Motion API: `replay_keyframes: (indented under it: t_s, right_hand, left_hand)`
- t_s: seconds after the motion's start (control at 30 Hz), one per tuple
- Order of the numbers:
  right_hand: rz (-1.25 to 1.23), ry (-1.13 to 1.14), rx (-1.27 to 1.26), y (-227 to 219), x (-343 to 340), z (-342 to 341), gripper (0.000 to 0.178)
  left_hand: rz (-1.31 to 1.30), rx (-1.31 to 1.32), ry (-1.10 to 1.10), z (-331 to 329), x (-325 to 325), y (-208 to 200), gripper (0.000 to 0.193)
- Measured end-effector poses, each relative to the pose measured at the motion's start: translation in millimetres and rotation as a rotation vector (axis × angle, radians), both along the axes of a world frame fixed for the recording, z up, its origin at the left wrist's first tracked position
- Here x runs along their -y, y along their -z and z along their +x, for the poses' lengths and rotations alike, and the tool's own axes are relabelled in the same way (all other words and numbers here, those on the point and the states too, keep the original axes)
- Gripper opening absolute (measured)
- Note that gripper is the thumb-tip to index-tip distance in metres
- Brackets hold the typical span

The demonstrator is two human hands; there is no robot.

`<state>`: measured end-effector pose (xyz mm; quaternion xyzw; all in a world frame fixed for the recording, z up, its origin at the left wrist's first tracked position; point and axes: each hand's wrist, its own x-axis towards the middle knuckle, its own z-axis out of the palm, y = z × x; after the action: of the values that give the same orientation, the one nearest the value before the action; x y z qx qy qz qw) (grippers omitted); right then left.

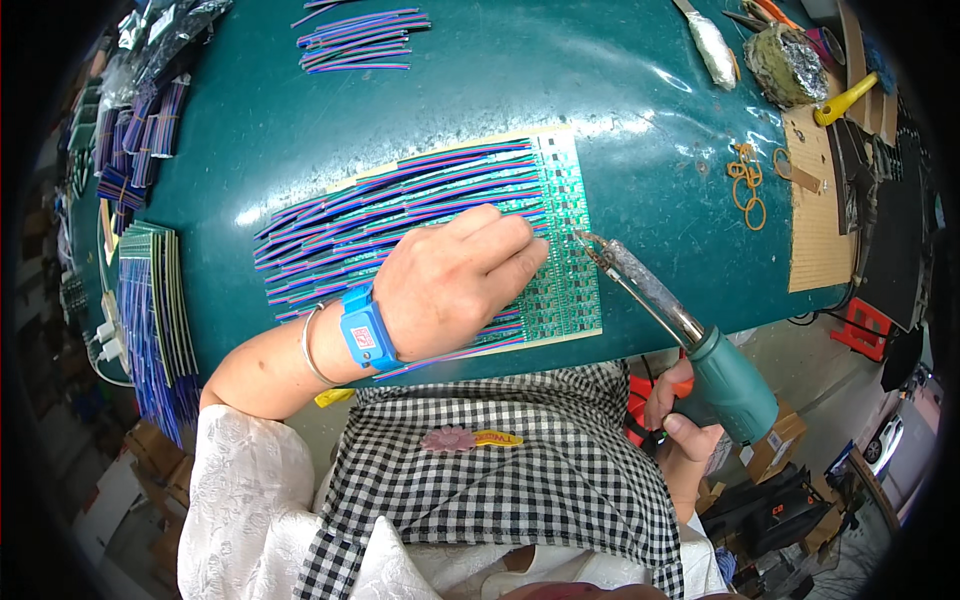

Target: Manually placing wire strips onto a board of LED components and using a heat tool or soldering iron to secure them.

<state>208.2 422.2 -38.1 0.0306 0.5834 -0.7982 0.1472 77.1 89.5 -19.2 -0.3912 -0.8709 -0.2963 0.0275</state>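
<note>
A panel of small green circuit boards (565,300) lies on the table with rows of short ribbon wires (400,205) in blue, red and black across it. My left hand (455,275) rests over the panel, its fingers closed in a pinch on a ribbon wire near the bare right-hand boards; the fingertips partly hide it. A blue wrist strap (366,328) and a bangle circle that wrist. My right hand (682,415) grips the green handle of a soldering gun (735,385). Its tip is at the panel's right side, close to my left fingertips.
Loose ribbon wires (365,42) lie at the far edge. Wired panels (160,320) are stacked at left, near wire bundles (145,135). Rubber bands (748,190), a cardboard sheet (815,235), a foil-wrapped lump (787,65) and a yellow-handled tool (845,100) sit at right.
</note>
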Motion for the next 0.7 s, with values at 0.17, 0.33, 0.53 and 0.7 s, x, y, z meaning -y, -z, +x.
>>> replay_keyframes:
  t_s: [0.17, 0.33, 0.53, 0.7]
  right_hand:
    - [-0.172, 0.154, -0.035, -8, 6, -17, 0.064]
    - [-0.252, 0.314, -0.312, -28, -16, -59, 0.066]
    - [-0.429, 0.410, -0.542, -36, -39, -131, 0.059]
    - [0.044, 0.631, -0.316, -46, -23, -173, 0.049]
  left_hand:
    - [-0.045, 0.004, -0.008, 1, -2, -7, 0.037]
    - [-0.030, -0.082, 0.001, -2, -9, -6, 0.034]
    - [-0.130, -0.012, -0.028, 3, -4, -25, 0.031]
    - [-0.118, 0.067, -0.235, -6, 33, -53, 0.015]
